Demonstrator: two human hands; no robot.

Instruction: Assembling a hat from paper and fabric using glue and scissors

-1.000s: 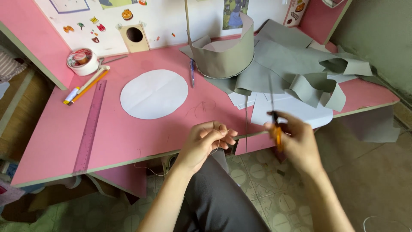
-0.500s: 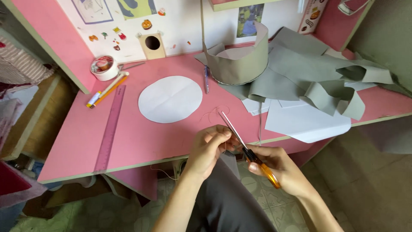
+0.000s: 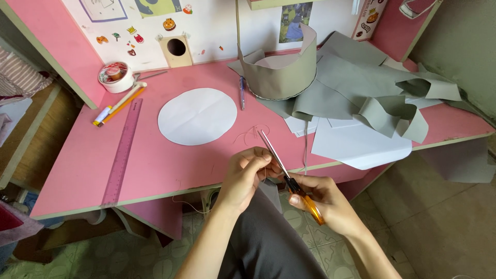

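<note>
While the left hand point(image 3: 247, 173) pinches a thin thread point(image 3: 251, 132) between curled fingers at the near edge of the pink desk point(image 3: 170, 160), the right hand point(image 3: 323, 199) grips orange-handled scissors point(image 3: 289, 175), fingers closed around the handles, blades pointing up and away over the desk edge. Beyond them lie a white paper circle point(image 3: 196, 116), a purple ruler point(image 3: 123, 151), and a grey fabric band point(image 3: 281, 67) standing in a ring.
</note>
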